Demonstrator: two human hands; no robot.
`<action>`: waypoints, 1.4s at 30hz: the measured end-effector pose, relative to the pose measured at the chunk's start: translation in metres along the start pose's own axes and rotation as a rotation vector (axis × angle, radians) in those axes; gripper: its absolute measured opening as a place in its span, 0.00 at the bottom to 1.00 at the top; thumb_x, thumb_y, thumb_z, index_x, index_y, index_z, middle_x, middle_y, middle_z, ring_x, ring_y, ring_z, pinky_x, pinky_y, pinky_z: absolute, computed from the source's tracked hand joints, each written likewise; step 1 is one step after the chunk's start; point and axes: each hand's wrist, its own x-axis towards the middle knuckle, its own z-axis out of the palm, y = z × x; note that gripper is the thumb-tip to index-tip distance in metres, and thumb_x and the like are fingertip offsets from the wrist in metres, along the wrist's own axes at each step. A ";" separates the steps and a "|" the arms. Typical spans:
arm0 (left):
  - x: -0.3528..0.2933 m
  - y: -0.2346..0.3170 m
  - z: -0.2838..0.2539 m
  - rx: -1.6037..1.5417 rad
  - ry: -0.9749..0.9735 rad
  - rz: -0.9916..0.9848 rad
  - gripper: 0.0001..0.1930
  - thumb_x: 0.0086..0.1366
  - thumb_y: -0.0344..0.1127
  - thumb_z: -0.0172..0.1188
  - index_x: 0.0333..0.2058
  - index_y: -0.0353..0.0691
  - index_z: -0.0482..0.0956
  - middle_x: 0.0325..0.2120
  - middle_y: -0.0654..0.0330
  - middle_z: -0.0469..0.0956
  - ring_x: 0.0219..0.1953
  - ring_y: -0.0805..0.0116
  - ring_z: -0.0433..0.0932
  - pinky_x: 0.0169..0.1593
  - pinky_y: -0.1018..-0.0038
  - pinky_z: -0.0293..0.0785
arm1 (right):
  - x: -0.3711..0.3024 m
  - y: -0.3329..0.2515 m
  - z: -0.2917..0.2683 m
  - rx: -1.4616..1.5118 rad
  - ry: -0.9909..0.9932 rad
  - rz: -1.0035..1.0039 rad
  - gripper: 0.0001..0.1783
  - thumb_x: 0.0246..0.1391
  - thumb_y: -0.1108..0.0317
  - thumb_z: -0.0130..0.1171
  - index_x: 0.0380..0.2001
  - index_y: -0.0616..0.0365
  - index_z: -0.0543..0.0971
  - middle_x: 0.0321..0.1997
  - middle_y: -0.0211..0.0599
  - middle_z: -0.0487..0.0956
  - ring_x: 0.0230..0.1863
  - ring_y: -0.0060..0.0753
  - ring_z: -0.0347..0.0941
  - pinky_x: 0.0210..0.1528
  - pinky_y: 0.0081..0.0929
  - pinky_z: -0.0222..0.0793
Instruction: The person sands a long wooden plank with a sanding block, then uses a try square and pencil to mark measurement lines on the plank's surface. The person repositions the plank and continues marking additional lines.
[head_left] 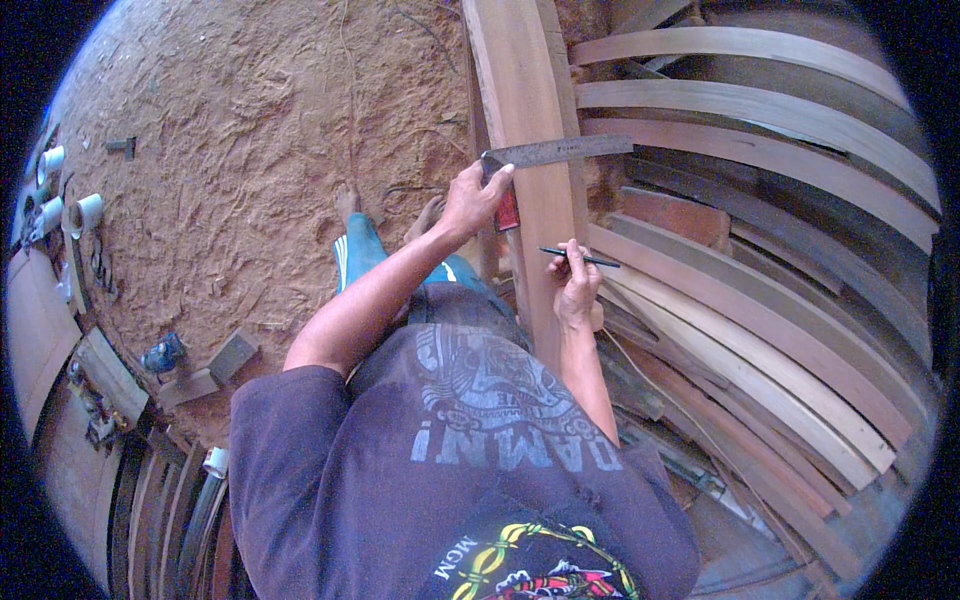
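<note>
Over at the far left I see white cylindrical pieces [87, 215] by the edge of the dusty brown floor [230, 130], with a small dark tool [121, 148] lying a little in from them. Lower down, a blue object [163, 353], too blurred to make out, sits just beside some wooden blocks [233, 354]. Further right, the person's left hand [475, 203] is closed about the corner of a metal square [570, 151], thumb and fingers pinching it near its red handle at the left edge of a long plank [538, 95]. The square's blade lies across the plank and sticks out past its right edge. Next comes the right hand [576, 285], fingertips pinching a slim dark pen [606, 263] over the plank; I can't tell whether the tip touches the wood. Rightmost, long boards [760, 150] lie side by side, some curved-looking.
</note>
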 end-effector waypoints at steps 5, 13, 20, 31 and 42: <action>-0.007 0.002 -0.003 0.006 -0.027 -0.023 0.22 0.72 0.50 0.61 0.47 0.35 0.83 0.36 0.49 0.87 0.39 0.60 0.85 0.48 0.61 0.79 | 0.002 -0.001 0.001 0.002 0.011 0.010 0.12 0.69 0.59 0.62 0.34 0.55 0.82 0.25 0.26 0.77 0.25 0.18 0.73 0.27 0.22 0.72; -0.018 0.017 -0.004 -0.014 -0.028 -0.044 0.18 0.73 0.48 0.61 0.46 0.37 0.83 0.35 0.62 0.85 0.36 0.74 0.80 0.44 0.68 0.78 | -0.002 -0.007 -0.002 -0.067 0.013 -0.021 0.12 0.69 0.58 0.62 0.35 0.55 0.82 0.25 0.26 0.77 0.25 0.18 0.73 0.27 0.21 0.72; -0.022 0.018 -0.003 -0.036 -0.012 -0.076 0.20 0.72 0.48 0.61 0.47 0.35 0.83 0.35 0.51 0.86 0.38 0.63 0.84 0.47 0.62 0.78 | 0.009 -0.042 0.026 -0.031 -0.052 -0.139 0.12 0.68 0.58 0.63 0.37 0.55 0.83 0.27 0.26 0.78 0.28 0.18 0.75 0.31 0.19 0.73; -0.024 0.018 0.002 -0.038 0.006 -0.018 0.16 0.74 0.45 0.62 0.48 0.37 0.83 0.37 0.62 0.85 0.39 0.74 0.79 0.48 0.69 0.78 | 0.085 -0.084 0.126 -0.431 -0.457 -0.305 0.10 0.67 0.63 0.64 0.37 0.58 0.84 0.29 0.26 0.82 0.31 0.17 0.76 0.36 0.19 0.73; -0.023 0.021 0.003 -0.064 0.041 -0.043 0.20 0.72 0.48 0.62 0.49 0.35 0.83 0.39 0.47 0.87 0.42 0.59 0.86 0.49 0.62 0.79 | 0.054 -0.088 0.146 -1.204 -0.407 -1.191 0.05 0.62 0.67 0.64 0.35 0.57 0.84 0.34 0.42 0.85 0.34 0.39 0.84 0.40 0.36 0.78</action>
